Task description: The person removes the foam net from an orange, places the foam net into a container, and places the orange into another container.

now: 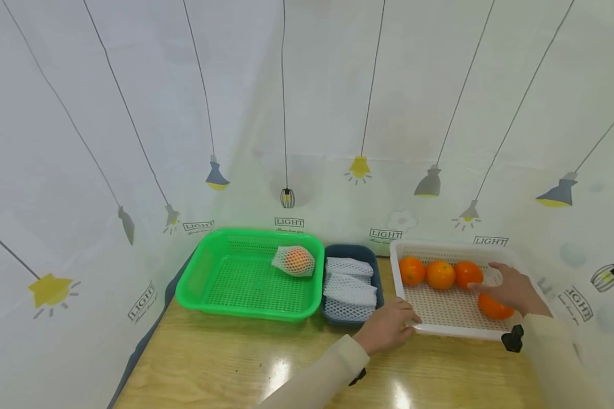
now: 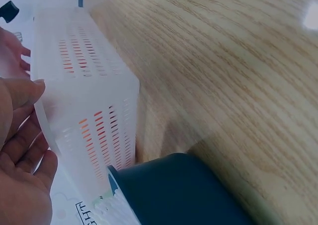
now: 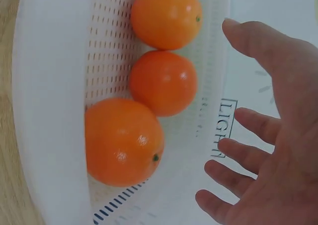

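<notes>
My left hand grips the front left corner of a white plastic basket. In the left wrist view, the thumb and fingers lie about the rim of the basket. Over the basket's right side, my right hand has its fingers spread and holds nothing. Nearest to it is an orange at the front right. Three more oranges line the back of the basket. From the right wrist, the open hand appears beside the oranges, apart from them.
Left of the white basket stands a dark blue basket with white foam nets. Further left, a green basket holds one fruit in a foam net. All stand on a wooden table against a lamp-printed wall covering.
</notes>
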Available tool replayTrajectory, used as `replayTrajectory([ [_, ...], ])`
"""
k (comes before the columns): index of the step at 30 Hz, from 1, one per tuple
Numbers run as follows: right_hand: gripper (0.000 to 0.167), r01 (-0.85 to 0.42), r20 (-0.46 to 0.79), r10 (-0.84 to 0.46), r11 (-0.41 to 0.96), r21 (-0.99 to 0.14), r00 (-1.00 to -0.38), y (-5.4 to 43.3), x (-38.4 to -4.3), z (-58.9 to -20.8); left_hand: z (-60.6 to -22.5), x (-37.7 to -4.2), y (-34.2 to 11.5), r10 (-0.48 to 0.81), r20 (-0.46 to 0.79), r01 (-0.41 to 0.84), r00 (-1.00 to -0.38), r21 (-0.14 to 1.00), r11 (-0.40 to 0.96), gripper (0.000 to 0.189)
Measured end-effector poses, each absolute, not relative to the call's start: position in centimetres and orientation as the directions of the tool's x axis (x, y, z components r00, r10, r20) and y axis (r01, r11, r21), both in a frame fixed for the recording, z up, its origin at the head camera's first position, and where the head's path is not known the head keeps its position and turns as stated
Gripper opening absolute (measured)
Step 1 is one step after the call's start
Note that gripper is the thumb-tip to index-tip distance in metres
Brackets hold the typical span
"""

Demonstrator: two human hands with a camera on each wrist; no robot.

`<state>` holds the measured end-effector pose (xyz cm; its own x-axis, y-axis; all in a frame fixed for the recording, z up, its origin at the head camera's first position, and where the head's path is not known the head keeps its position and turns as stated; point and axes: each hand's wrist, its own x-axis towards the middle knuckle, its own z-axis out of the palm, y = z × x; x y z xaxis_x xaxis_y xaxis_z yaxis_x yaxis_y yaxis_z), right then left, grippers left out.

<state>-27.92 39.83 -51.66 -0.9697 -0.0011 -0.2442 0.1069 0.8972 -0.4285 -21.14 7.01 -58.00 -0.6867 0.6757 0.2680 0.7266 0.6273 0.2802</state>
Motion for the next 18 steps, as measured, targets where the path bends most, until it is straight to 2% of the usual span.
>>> replayTrajectory([
  [5,0.123,0.031,-0.168,-0.051,0.89,-0.455,-0.985,38.3,-27.0,-51.3,-57.8,-21.0,7.0,0.678,0.27,0.729,-0.684,0.28,0.624,0.022],
  [9,0.116,-0.057,-0.09,-0.112,0.881,-0.469,-0.99,36.5,-26.1,-50.7,-57.5,-20.9,6.9,0.672,0.246,0.713,-0.699,0.316,0.626,0.023],
  [15,0.09,-0.231,0.082,-0.219,0.851,-0.471,-0.972,34.0,-25.1,-50.8,-57.0,-21.0,6.4,0.661,0.227,0.685,-0.716,0.41,0.602,0.026],
  [18,0.083,-0.262,0.122,-0.232,0.834,-0.486,-0.965,32.8,-24.3,-50.7,-56.6,-21.0,5.7,0.642,0.23,0.661,-0.731,0.47,0.585,0.029],
])
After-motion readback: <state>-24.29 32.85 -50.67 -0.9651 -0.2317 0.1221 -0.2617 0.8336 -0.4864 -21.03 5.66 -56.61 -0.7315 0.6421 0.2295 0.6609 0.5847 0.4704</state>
